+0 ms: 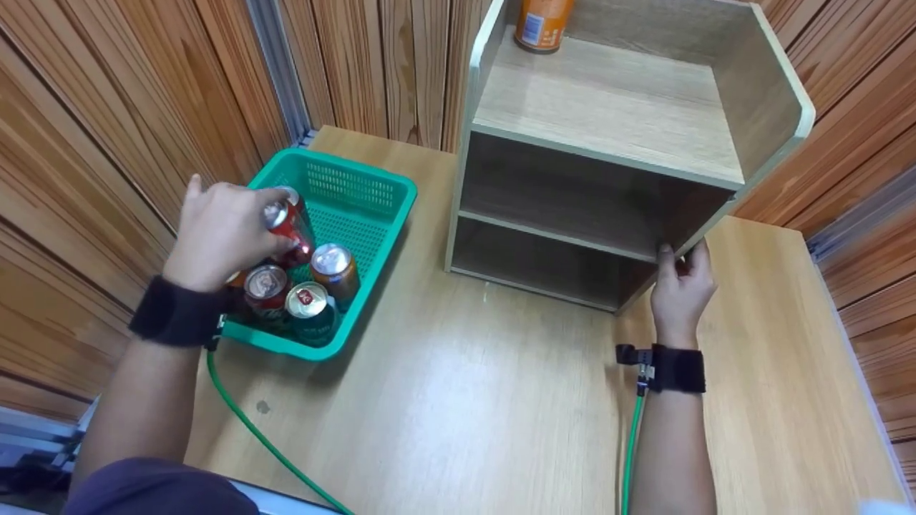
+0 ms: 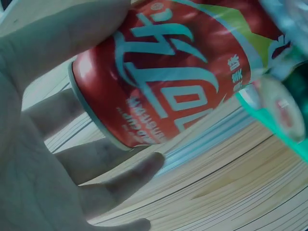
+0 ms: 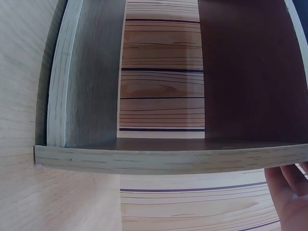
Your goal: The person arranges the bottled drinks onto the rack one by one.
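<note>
My left hand (image 1: 222, 229) grips a red cola can (image 1: 295, 234) by its side, over the left part of a green plastic basket (image 1: 409, 207). In the left wrist view the red can (image 2: 159, 72) lies slantwise between thumb and fingers, and the lower fingers stick out past its end. Several other cans stand in the basket, among them a dark green can (image 1: 313, 325), an orange-brown can (image 1: 335, 268) and a dark red can (image 1: 266, 290). My right hand (image 1: 683, 290) pinches the front edge of the right side panel of a small wooden shelf (image 1: 608, 161).
An orange can (image 1: 542, 25) stands on the shelf's top board, at its back left. Below are two open compartments. Wood-plank walls (image 1: 372, 64) enclose the table (image 1: 458, 400) at the back and sides. A green cable (image 1: 265, 436) trails from each wristband.
</note>
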`<control>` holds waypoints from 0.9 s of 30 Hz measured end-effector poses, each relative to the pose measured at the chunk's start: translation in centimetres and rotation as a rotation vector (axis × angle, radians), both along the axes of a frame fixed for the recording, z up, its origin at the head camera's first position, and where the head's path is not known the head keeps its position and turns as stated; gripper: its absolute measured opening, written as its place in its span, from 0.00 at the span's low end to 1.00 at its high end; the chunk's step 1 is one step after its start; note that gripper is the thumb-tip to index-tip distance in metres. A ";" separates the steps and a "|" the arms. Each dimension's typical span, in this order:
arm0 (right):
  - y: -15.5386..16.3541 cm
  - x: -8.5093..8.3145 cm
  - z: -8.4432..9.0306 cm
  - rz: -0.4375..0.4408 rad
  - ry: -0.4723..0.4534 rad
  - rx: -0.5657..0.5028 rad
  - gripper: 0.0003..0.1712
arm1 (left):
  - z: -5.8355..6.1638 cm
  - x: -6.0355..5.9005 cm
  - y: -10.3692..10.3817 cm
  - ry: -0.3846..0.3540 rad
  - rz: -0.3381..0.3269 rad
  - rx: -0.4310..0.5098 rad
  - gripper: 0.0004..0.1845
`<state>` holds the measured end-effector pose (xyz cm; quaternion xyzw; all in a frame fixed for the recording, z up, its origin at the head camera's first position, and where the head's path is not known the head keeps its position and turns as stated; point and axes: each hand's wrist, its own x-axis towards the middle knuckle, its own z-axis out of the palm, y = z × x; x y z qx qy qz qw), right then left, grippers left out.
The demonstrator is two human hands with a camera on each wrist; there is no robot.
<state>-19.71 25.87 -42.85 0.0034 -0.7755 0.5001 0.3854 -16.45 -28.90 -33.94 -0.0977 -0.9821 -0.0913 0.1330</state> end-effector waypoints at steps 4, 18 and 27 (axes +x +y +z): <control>-0.2 0.1 0.3 -0.003 -0.001 -0.019 0.19 | 1.2 0.4 0.0 0.022 0.025 0.054 0.30; -0.2 0.0 -0.1 0.020 -0.003 -0.002 0.20 | 3.0 2.1 4.2 0.162 -0.045 0.188 0.26; 0.4 -0.4 -0.6 0.014 -0.009 -0.003 0.21 | 2.9 2.8 9.7 0.228 -0.217 0.251 0.26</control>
